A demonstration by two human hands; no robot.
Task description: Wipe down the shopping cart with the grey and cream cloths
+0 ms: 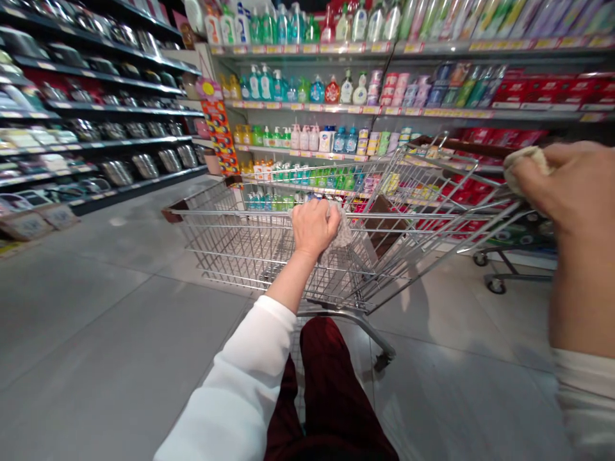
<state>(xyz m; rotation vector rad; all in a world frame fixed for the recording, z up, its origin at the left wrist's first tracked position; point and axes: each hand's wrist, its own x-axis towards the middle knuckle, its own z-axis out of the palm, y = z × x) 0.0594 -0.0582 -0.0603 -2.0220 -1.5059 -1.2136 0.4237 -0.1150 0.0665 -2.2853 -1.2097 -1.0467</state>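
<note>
Along the left, metal pots (145,166) on shelves. Mid-view, shopping cart (216,212) on floor (120,346), long axis roughly crosswise, nose left, handle end right. Left hand (311,225) closed, pressing pale cloth (343,232) at near rim. Right hand (569,182) grips second cloth (524,165) by brown handle (473,148). Likely wiping; shifting either cloth calls for steady contact.

A shop aisle, shown by shelves (307,48) of bottles with price tags and a wire shopping cart (269,237).
</note>
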